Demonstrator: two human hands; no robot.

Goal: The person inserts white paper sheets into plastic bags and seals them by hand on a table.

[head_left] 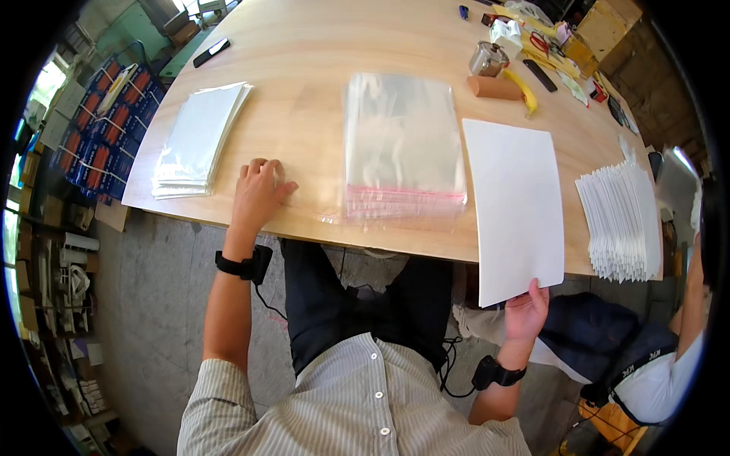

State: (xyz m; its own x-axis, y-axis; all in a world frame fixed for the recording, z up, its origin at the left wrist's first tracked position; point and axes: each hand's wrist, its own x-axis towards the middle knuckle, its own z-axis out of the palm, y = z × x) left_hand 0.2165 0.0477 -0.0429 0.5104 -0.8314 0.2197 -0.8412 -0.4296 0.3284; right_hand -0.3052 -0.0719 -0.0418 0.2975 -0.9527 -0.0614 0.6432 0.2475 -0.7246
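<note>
My left hand (262, 190) rests on the wooden table near its front edge, holding nothing, its fingers loosely bent and the thumb apart. To its left lies a pile of white sheets in clear sleeves (199, 140). A stack of clear plastic bags (399, 140) with pink-edged openings toward me lies between my hands. My right hand (526, 311) grips the near edge of a white paper sheet (517, 205). That sheet lies partly on the table and its near end sticks out over the edge. Whether it is one sheet or several, I cannot tell.
A fanned pile of folded white papers (620, 220) lies at the right edge. Farther back are a banana (521, 91), a brown cylinder (494, 87), a metal pot (488, 59) and scissors (539, 42). A phone (211, 52) lies far left. Another person (646, 365) sits at right.
</note>
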